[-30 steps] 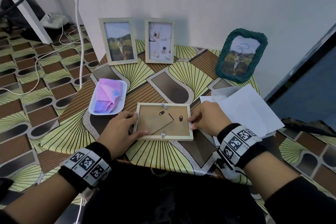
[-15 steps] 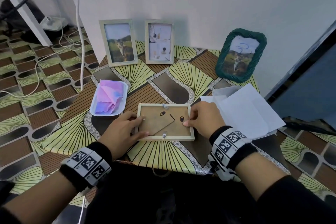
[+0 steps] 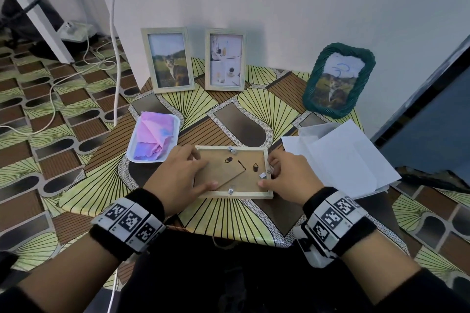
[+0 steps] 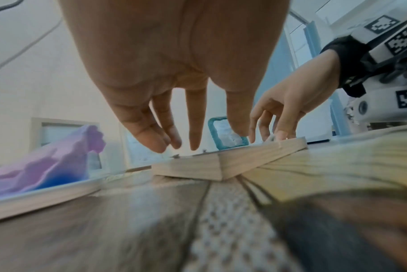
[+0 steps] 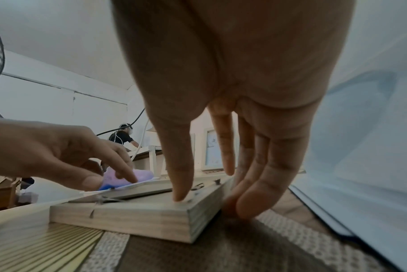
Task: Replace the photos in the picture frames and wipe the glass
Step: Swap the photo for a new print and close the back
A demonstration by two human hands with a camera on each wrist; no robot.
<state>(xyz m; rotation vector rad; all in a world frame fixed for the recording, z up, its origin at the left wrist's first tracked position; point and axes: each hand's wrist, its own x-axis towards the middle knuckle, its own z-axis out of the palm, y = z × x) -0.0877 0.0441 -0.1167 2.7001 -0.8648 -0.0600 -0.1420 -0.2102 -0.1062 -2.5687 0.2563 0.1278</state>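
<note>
I have 1 wooden frame (image 3: pixel 232 172) face down on the surface (image 3: pixel 229 216), left hand (image 3: pixel 178 175) flat on its backing, right hand (image 3: pixel 286 176) fingering an edge tab; I judge the photo swap barely begun, wiping undone.

Pink-blue cloth (image 3: pixel 152 138), teal frame (image 3: pixel 311 91), fan-patterned tablecloth (image 3: pixel 229 216).

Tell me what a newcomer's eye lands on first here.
First, the wooden frame lying face down at the table's near edge, the left hand resting on its backing and the right hand working at its right side. Next, the pink and blue cloth in a white tray to its left. Behind, three framed photos stand against the wall, the green wicker frame rightmost.
</note>
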